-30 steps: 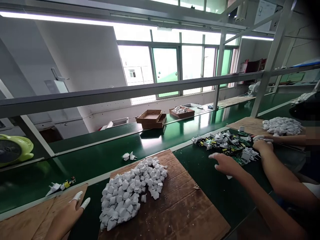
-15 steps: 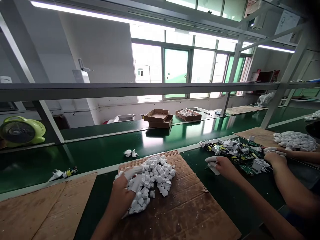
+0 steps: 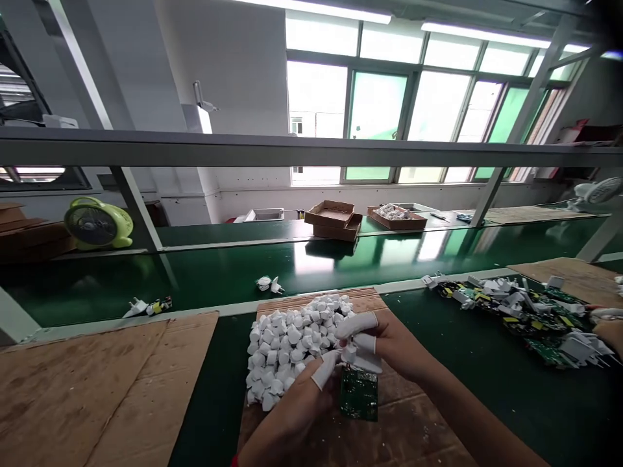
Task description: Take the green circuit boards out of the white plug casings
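Circuit board (image 3: 359, 394) hangs below a white plug housing (image 3: 354, 360), its long side pointing toward the person, with the housing pinched between the closed left hand (image 3: 287, 415) and right hand (image 3: 394, 347), just beside a heap of housings (image 3: 277, 350).

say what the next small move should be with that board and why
I'd probably press the white plug piece firmly onto the green circuit board. Your left hand and right hand hold them together, and the heap of boards on your right shows similar white pieces sitting on boards.
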The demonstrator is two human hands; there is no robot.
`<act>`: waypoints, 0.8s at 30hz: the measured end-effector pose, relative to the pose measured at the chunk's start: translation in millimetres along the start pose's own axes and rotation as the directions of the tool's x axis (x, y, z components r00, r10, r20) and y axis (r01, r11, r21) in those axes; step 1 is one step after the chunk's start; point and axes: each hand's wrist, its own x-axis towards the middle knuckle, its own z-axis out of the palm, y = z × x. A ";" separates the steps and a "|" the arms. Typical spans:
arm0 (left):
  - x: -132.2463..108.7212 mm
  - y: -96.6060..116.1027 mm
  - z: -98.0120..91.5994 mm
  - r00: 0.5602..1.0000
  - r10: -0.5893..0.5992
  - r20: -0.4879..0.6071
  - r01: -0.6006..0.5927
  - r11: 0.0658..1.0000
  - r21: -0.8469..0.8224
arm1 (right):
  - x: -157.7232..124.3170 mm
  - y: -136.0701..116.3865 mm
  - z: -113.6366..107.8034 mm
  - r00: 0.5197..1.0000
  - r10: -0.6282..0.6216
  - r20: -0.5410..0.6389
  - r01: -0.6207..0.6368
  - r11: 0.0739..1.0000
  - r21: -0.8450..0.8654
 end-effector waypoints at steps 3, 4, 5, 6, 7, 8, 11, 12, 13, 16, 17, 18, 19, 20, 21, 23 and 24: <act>2.3 2.2 3.9 0.997 -0.033 -0.065 0.023 0.990 -0.139 | 17.5 13.3 0.4 0.998 0.002 -0.055 0.002 0.997 0.075; 2.8 4.2 4.3 0.995 -0.053 -0.089 0.036 0.983 -0.182 | 21.9 19.2 -2.0 0.994 -0.007 -0.106 0.013 0.999 0.053; 3.0 6.2 4.2 0.992 -0.072 -0.107 0.046 0.973 -0.227 | 25.2 25.8 -5.1 0.986 -0.025 -0.166 0.025 1.000 -0.002; 3.1 8.0 3.9 0.989 -0.083 -0.119 0.049 0.962 -0.267 | 27.2 33.0 -8.4 0.973 -0.046 -0.226 0.028 0.996 -0.082; 3.0 9.2 3.4 0.989 -0.083 -0.126 0.042 0.954 -0.296 | 27.7 40.5 -11.6 0.961 -0.062 -0.270 0.013 0.984 -0.180; 2.8 9.9 2.6 0.988 -0.070 -0.134 0.024 0.946 -0.322 | 26.9 48.1 -14.4 0.955 -0.067 -0.289 -0.022 0.956 -0.294; 2.5 9.5 -0.7 0.984 0.010 -0.178 -0.082 0.911 -0.403 | 18.3 69.4 -18.4 0.976 -0.030 -0.214 -0.133 0.695 -0.706; 2.6 9.2 -2.3 0.981 0.043 -0.189 -0.123 0.894 -0.430 | 14.6 75.8 -18.4 0.986 -0.013 -0.169 -0.133 0.559 -0.818; 2.6 9.0 -4.0 0.978 0.078 -0.194 -0.160 0.875 -0.457 | 11.2 81.8 -18.1 0.992 -0.006 -0.125 -0.110 0.430 -0.896; 2.4 10.2 -9.5 0.969 0.181 -0.166 -0.242 0.821 -0.517 | 4.5 98.4 -17.3 0.999 -0.039 -0.037 -0.027 0.232 -0.972; 2.1 11.0 -10.9 0.965 0.211 -0.153 -0.260 0.811 -0.524 | 3.7 103.3 -17.6 0.999 -0.050 -0.020 -0.008 0.222 -0.975; 1.8 11.9 -11.9 0.962 0.233 -0.143 -0.273 0.809 -0.521 | 3.3 107.6 -18.1 0.998 -0.061 -0.015 -0.002 0.218 -0.976; 1.5 12.7 -12.4 0.960 0.245 -0.137 -0.280 0.812 -0.511 | 3.2 111.1 -18.9 0.997 -0.072 -0.023 -0.007 0.211 -0.977; 1.2 13.2 -12.5 0.959 0.247 -0.138 -0.283 0.820 -0.497 | 3.3 113.8 -19.8 0.996 -0.082 -0.034 -0.016 0.203 -0.979; 1.0 13.4 -12.3 0.959 0.242 -0.146 -0.283 0.831 -0.478 | 3.4 115.6 -20.7 0.995 -0.093 -0.046 -0.027 0.194 -0.981; 1.0 12.6 -11.7 0.958 0.228 -0.174 -0.282 0.861 -0.424 | 3.4 116.5 -21.7 0.991 -0.116 -0.062 -0.040 0.179 -0.983; 1.0 11.7 -11.6 0.956 0.223 -0.191 -0.282 0.876 -0.390 | 3.2 115.9 -21.6 0.990 -0.126 -0.066 -0.043 0.176 -0.984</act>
